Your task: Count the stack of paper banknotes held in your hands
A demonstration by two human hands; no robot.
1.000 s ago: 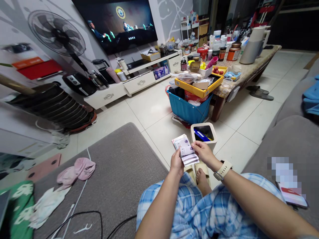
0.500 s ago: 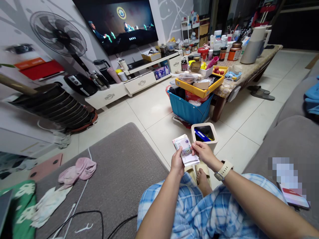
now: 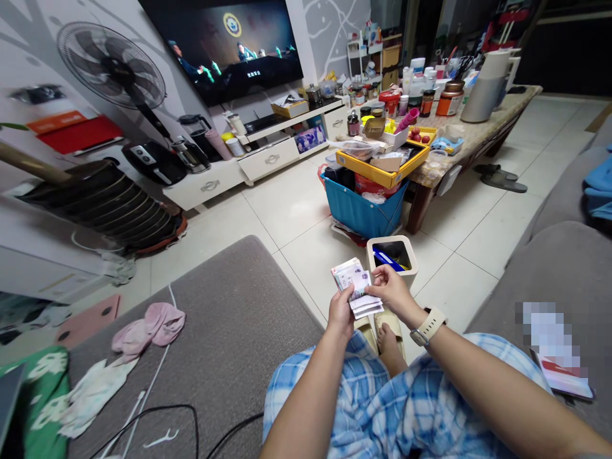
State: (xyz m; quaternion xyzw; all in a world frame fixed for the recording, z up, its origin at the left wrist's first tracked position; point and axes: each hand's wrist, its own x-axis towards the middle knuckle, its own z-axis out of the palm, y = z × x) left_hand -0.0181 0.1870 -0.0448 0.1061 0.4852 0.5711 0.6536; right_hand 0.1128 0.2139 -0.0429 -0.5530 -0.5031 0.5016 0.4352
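Note:
My left hand (image 3: 340, 311) is closed around a small stack of banknotes (image 3: 367, 305), its thumb lying across the top. The notes are pale purple and white, fanned unevenly, and the upper ones are bent over toward the left. At the stack's right edge is my right hand (image 3: 393, 294), wearing a watch with a beige strap (image 3: 429, 326). Its thumb reaches to the notes while the other fingers are curled above, apart from the thumb. Just beyond the hands stands a beige bin (image 3: 410, 254) with a blue packet (image 3: 387, 260) inside.
A blue basket (image 3: 356, 207) carries a yellow tray (image 3: 377, 173) beside a crowded coffee table (image 3: 442, 164). To the left is a grey padded seat (image 3: 229, 319) with cloths (image 3: 149, 328) and cables. A phone (image 3: 567, 379) lies on the sofa (image 3: 507, 290) at right.
My right fingers have lifted off the notes' right edge and spread from the thumb. The top note has shifted left, so its printed 5 is now mostly covered.

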